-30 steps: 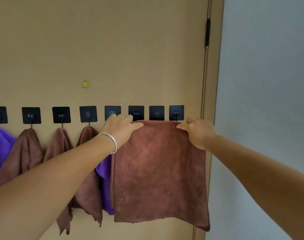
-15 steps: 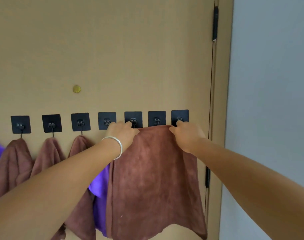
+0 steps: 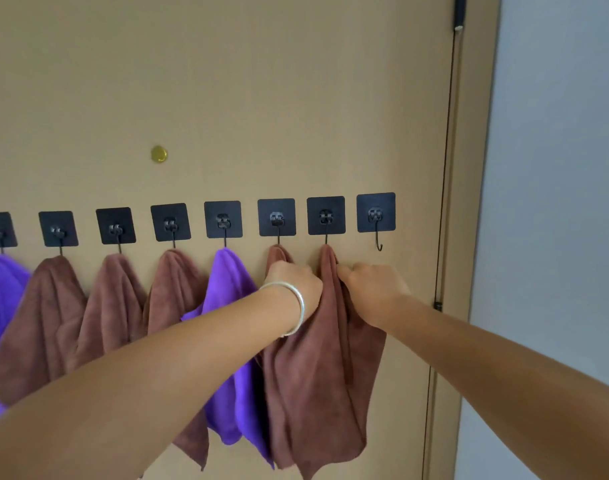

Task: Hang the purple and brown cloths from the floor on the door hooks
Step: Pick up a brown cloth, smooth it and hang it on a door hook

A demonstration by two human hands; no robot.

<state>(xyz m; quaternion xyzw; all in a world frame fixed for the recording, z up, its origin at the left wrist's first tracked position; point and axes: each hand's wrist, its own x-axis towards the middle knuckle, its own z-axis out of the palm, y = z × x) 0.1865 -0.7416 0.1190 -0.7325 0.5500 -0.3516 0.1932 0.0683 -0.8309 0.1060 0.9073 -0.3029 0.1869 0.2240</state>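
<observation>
A tan door fills the view, its hinge edge to the right. Across it runs a level row of black square hook pads. Seven of the eight visible hooks carry cloths; the rightmost hook hangs bare. From the left: one purple cloth, three brown cloths, a second purple cloth, then two brown peaks side by side. The brown cloth now being handled hangs long axis vertical from the seventh hook, and possibly from the sixth as well; whether the two peaks belong to one cloth cannot be told. The left hand, a silver bangle at its wrist, grips the fabric just below the sixth hook. The right hand pinches the folds just below the seventh hook. The bare hook lies up and to the right of both hands, nearer the right hand. Judgement: hanging is nearly complete.
</observation>
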